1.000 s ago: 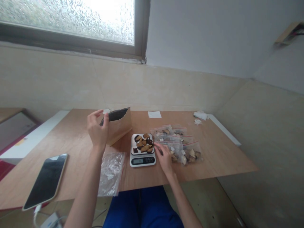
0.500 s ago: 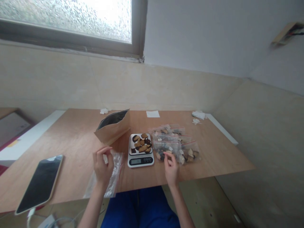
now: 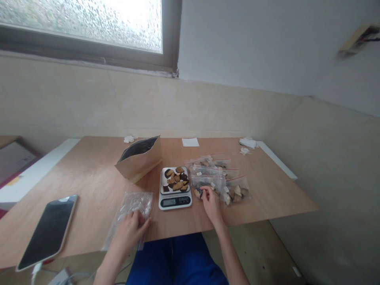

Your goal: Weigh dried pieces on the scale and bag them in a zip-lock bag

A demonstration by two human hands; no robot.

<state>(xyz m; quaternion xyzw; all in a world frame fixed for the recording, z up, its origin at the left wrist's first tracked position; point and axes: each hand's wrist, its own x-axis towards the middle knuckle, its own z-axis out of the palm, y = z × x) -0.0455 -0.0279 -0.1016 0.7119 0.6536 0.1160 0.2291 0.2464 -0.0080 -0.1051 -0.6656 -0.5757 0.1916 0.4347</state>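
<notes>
Fingers of the left hand (image 3: 130, 231) lie spread and flat on an empty clear plastic bag (image 3: 130, 215) at the near edge of the wooden table (image 3: 89, 178), pressing it down so it stays put. The right hand (image 3: 211, 204) rests just right of the kitchen scale (image 3: 175, 190), its fingertips pinched narrow on the near corner of a filled zip bag (image 3: 208, 183), one of a small pile of such bags (image 3: 228, 184) laid overlapping beside the scale. Dried brown pieces (image 3: 175, 180) sit heaped on the scale's plate. Behind it a brown paper pouch (image 3: 139, 163) leans over with its mouth open toward the scale. A phone (image 3: 47, 231) lies face up, well apart at the left.
</notes>
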